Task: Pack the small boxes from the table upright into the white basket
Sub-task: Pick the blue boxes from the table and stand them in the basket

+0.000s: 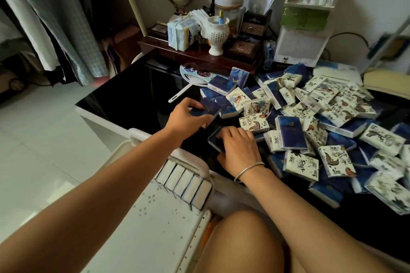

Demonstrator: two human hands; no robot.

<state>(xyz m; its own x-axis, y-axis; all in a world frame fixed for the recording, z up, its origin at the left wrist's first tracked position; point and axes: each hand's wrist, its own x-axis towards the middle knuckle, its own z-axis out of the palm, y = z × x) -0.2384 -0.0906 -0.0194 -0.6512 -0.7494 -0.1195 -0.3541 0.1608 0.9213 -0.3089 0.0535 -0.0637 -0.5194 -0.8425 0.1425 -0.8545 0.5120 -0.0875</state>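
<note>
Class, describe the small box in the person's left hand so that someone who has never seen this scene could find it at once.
Find the black table, its right half heaped with small boxes. At the heap's left edge the left hand grips a dark blue box. Its blue neighbour lies under the right hand instead.

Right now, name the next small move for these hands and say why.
Probably bring the left hand over to the white basket and stand its blue box upright beside the row of boxes there. It already grips that box; the right hand grips a second blue box.
</note>
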